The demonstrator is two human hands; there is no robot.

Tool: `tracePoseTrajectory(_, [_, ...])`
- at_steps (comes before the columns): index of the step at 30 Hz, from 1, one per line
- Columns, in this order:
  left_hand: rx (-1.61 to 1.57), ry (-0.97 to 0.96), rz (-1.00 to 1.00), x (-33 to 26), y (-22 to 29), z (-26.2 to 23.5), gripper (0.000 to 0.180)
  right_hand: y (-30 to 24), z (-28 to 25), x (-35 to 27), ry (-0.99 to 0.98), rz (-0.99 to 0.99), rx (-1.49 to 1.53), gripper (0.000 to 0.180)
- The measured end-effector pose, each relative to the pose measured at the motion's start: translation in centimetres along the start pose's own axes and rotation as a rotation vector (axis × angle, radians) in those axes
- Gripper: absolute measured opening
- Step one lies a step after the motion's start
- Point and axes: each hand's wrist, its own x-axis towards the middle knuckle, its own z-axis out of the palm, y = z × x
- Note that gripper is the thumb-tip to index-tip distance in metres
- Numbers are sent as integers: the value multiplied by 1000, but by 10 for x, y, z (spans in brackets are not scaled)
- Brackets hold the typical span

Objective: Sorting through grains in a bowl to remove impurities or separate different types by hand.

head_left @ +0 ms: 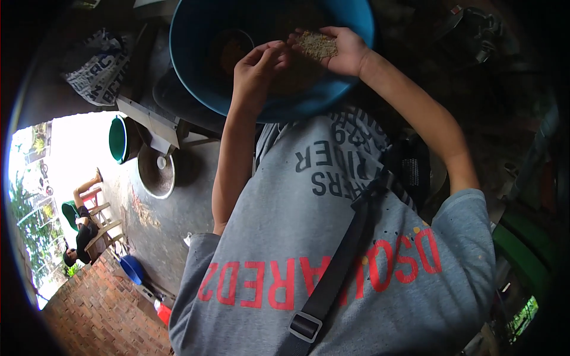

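Blue tub (pixel 297 111), with two hands and a heap of grain (pixel 317 45) above it.
The right hand (pixel 350 54), over the tub's right part, lies palm up, nearly flat, bearing the grain; the left hand (pixel 259 64), farther left over the tub, has thumb and fingers bunched, any pinched piece impossible to tell. Picking over seems best done with the palm level, inside the tub's rim. Count: one tub, two hands, one heap.
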Motion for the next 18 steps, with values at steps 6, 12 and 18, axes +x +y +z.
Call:
tracePoseTrajectory(6, [-115, -31, 61, 7, -12, 8, 29, 0, -16, 8, -42, -20, 63, 51])
tracePoseTrajectory(12, [76, -1, 108, -1, -20, 28, 31, -5, -20, 21, -204, 1, 238, 52])
tracePoseTrajectory(18, [52, 70, 151, 11, -16, 16, 30, -3, -3, 29, -197, -66, 218, 51])
